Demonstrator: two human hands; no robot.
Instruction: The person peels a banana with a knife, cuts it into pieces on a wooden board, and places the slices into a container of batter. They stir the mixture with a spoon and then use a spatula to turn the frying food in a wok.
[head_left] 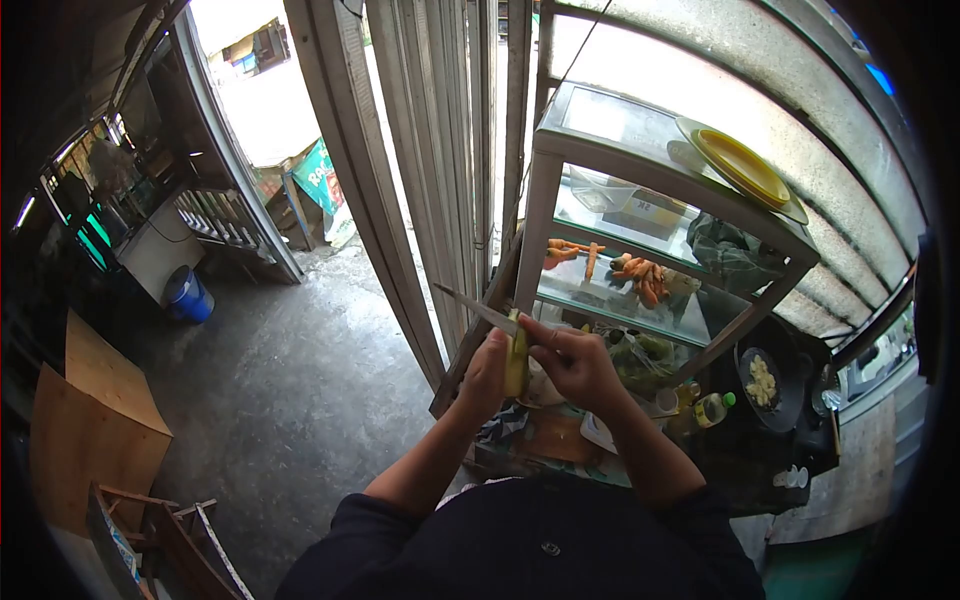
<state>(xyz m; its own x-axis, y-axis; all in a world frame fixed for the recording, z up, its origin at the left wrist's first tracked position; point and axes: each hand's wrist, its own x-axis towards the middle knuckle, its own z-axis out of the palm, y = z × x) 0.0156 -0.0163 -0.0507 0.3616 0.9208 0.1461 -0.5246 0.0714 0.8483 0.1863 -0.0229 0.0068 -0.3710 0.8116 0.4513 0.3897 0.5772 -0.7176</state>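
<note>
My left hand [486, 374] is wrapped round a long, pale-green vegetable [515, 370] that stands roughly upright; its exact kind is unclear. In my right hand [575, 362] is a knife [476, 307], gripped close to the vegetable's upper end. The blade crosses over the top of the vegetable and points left, past my left hand. Both hands are held in front of my body, close together, before the lower left corner of a glass display cabinet [672, 180]. The knife's handle is hidden inside my right fist.
Yellow plates [740, 165] rest on the cabinet; carrots [645, 280] lie on its shelf. At right, a dark pan [790, 405] holds pale pieces, beside a green-capped bottle [713, 409]. A wooden board [560, 438] lies below my hands. On the left are a blue bucket [188, 295] and wooden panels [100, 410].
</note>
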